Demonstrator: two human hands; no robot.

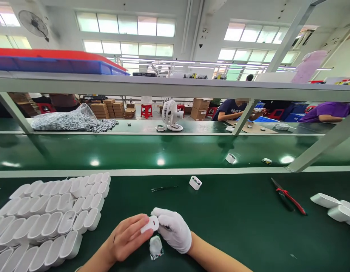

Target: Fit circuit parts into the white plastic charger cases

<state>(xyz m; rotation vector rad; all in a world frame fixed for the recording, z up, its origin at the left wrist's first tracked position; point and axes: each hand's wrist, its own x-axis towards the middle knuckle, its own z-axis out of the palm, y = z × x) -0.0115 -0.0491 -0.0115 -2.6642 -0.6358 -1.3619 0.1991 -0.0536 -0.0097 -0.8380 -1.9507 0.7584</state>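
Note:
My bare left hand (126, 238) and my white-gloved right hand (173, 230) meet at the near edge of the green bench, both gripping a small white plastic casing (150, 224) between their fingertips. A small clear packet (156, 247) lies on the mat just under the hands. Rows of several white plastic shells (47, 219) lie packed together to the left of my left hand.
A loose white casing (195, 182), thin tweezers (165, 187) and red-handled cutters (289, 197) lie on the mat ahead. More white shells (335, 207) sit at the right edge. Beyond is a green conveyor (163, 151), a desk fan (171, 115), a bag of parts (70, 120) and seated workers (234, 109).

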